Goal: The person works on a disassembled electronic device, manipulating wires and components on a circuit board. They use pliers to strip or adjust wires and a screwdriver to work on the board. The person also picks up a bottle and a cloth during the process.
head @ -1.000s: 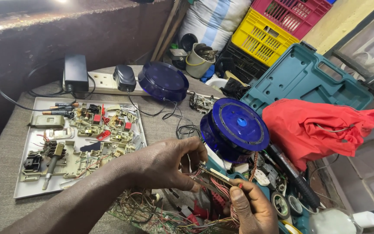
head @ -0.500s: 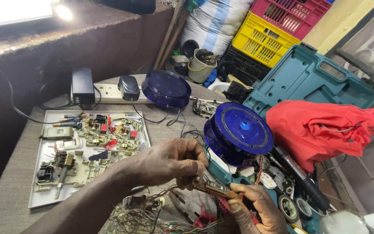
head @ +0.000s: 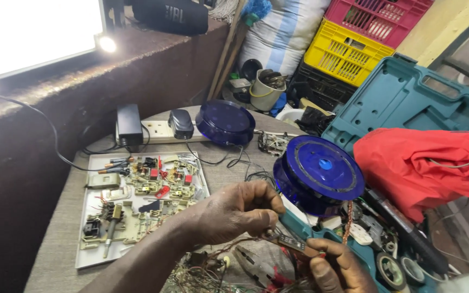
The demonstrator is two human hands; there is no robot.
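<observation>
**Small circuit strip held between two hands over the workbench**

A narrow dark circuit strip (head: 291,243) sits low in the middle of the view, raised just above the table (head: 55,228), so that both hands can work on it in the air. The left hand (head: 234,211) comes in from the left with its fingers curled tight, pinching the strip's near end at the fingertips; this steadies the piece. The right hand (head: 337,268) rises from the bottom edge and grips the other end, fingers closed around it, with thin wires trailing beneath.

Pliers with red handles (head: 259,268) lie just under the hands among a tangle of loose wire (head: 196,274), close enough to pick up. Just beyond the strip stands a blue round lamp cover (head: 318,173), and a second one (head: 225,122) rests farther back by a white power strip (head: 156,130). To the left, a white tray (head: 93,255) keeps small salvaged parts together. An open teal tool case (head: 408,100) with a red cloth (head: 424,163) fills the right side.
</observation>
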